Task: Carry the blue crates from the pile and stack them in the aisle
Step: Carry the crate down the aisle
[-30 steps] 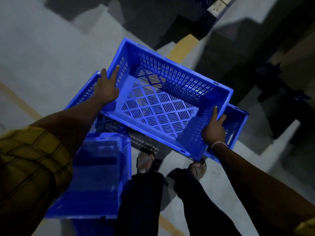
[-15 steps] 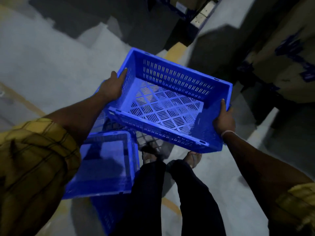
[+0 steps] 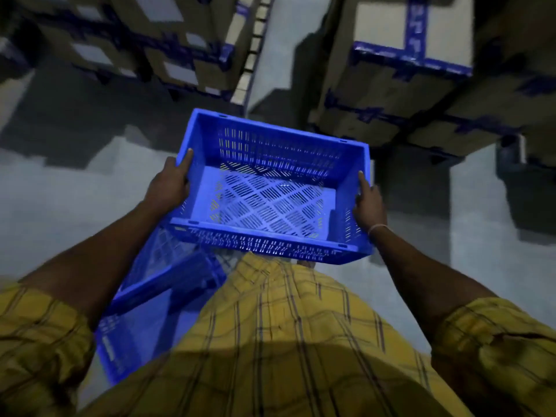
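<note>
An empty blue slotted crate (image 3: 270,203) is held level in front of my waist, above the floor. My left hand (image 3: 170,183) grips its left short wall, thumb over the rim. My right hand (image 3: 368,203) grips the right short wall the same way. Below and to my left, other blue crates (image 3: 156,284) of the pile lie on the floor, partly hidden by my left arm and my yellow checked shirt.
Stacks of cardboard boxes with blue tape stand ahead at the left (image 3: 168,52) and at the right (image 3: 403,73), with a narrow gap of grey floor (image 3: 279,55) between them. Grey floor (image 3: 60,191) spreads on both sides of me.
The crate has risen off the pile and come level at my waist. My view has swung up and forward, bringing the box stacks into sight and hiding my feet.
</note>
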`<state>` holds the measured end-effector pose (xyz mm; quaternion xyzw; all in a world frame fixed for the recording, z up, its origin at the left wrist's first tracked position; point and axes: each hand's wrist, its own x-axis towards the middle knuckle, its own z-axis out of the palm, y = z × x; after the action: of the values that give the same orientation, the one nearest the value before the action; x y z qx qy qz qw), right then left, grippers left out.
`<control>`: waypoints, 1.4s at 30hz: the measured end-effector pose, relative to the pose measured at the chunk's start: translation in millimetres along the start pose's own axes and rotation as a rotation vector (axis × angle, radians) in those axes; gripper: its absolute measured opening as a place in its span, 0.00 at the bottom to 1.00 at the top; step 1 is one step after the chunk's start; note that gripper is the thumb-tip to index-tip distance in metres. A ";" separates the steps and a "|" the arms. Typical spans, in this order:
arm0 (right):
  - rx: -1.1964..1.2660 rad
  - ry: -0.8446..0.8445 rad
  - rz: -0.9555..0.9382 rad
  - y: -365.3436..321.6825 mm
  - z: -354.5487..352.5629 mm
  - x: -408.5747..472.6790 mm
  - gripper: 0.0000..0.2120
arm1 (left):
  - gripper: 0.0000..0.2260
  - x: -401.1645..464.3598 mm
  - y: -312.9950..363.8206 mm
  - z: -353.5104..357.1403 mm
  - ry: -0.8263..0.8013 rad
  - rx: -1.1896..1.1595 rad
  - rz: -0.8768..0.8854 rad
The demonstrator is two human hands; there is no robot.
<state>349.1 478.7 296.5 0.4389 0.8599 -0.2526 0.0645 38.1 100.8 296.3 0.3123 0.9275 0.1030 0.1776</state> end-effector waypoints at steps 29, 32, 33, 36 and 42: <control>0.290 0.609 0.704 477.0 -185.3 -254.2 0.34 | 0.36 53.3 646.2 135.8 -0.167 0.011 0.965; 0.307 0.679 0.784 515.1 -198.4 -270.6 0.33 | 0.32 59.0 716.8 164.4 -0.180 0.004 1.072; 0.307 0.699 0.809 527.4 -202.5 -274.7 0.33 | 0.32 61.0 740.9 173.7 -0.195 0.010 1.098; 0.303 0.738 0.896 570.0 -212.8 -283.1 0.33 | 0.32 68.4 815.0 208.7 -0.237 0.020 1.204; 0.316 0.798 1.066 663.9 -247.1 -280.1 0.33 | 0.33 78.9 984.3 274.3 -0.285 0.056 1.374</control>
<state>1069.1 721.2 352.4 0.8661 0.4369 -0.1277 -0.2067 621.8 942.8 321.5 0.8427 0.4901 0.1261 0.1840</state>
